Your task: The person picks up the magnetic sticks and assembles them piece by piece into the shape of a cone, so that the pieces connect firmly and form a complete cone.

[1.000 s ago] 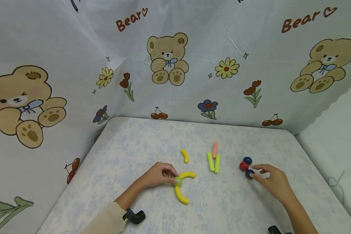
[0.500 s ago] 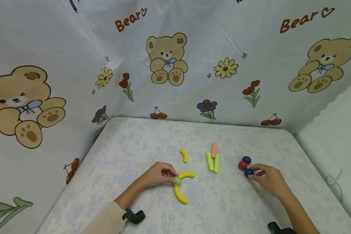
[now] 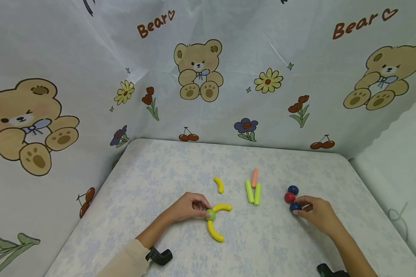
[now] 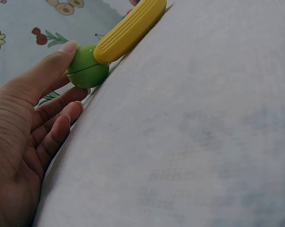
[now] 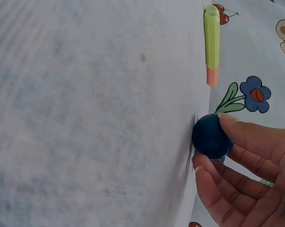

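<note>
My left hand [image 3: 190, 207] pinches a green ball [image 3: 210, 215] between thumb and fingers. Two curved yellow sticks meet that ball: the upper yellow stick [image 3: 222, 207] reaches right, the lower yellow stick [image 3: 215, 232] bends down toward me. In the left wrist view, one yellow stick [image 4: 130, 30] touches the green ball [image 4: 88, 66]. On the right, my right hand [image 3: 317, 213] pinches a dark blue ball [image 3: 294, 208] with thumb and fingers. Just beyond it lie a red ball [image 3: 289, 197] and a second dark blue ball [image 3: 293, 189]. The right wrist view has the held blue ball [image 5: 211, 136] close up.
A short curved yellow stick [image 3: 218, 185] lies alone beyond the left hand. Two light green sticks [image 3: 257, 194] and a pinkish-orange stick [image 3: 254, 178] are grouped near mid-table. A bear-print cloth [image 3: 208, 119] rises behind the table's [image 3: 166, 161] back edge.
The right hand's fingers have closed around the near blue ball and shifted it slightly toward me, away from the red ball. The left hand keeps its hold on the green ball.
</note>
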Action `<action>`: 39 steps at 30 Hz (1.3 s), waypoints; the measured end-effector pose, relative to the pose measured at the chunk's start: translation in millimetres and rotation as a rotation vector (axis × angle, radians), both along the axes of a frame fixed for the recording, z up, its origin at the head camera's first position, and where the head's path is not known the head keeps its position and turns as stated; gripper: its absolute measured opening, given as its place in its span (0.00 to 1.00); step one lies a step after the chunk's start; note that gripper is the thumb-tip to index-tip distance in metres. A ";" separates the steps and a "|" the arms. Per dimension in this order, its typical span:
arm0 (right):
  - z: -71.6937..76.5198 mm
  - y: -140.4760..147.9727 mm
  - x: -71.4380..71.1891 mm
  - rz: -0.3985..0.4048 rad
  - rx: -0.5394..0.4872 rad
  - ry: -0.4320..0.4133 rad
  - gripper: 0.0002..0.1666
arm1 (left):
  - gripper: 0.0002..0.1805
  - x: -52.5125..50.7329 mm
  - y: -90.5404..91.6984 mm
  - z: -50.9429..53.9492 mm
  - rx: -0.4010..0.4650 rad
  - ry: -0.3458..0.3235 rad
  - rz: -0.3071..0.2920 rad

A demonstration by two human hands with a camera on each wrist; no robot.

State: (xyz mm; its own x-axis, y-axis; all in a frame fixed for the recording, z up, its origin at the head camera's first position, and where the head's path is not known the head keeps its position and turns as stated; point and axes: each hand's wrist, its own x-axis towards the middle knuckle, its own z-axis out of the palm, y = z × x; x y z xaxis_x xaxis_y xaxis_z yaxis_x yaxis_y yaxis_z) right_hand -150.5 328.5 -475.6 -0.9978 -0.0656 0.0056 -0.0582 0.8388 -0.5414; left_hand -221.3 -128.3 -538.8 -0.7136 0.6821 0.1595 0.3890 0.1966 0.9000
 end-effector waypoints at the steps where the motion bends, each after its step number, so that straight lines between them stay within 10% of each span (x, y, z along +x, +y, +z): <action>1: 0.0 -0.3 0.2 0.000 0.001 -0.002 0.22 | 0.09 0.1 0.1 0.0 -0.001 0.000 0.000; 23: 6.0 -41.0 9.9 0.054 -0.079 0.102 0.20 | 0.09 1.4 1.0 -0.6 0.006 -0.009 0.001; 39: 6.3 -89.7 7.7 0.133 -0.202 0.025 0.18 | 0.08 0.5 0.1 -1.7 0.029 -0.004 -0.012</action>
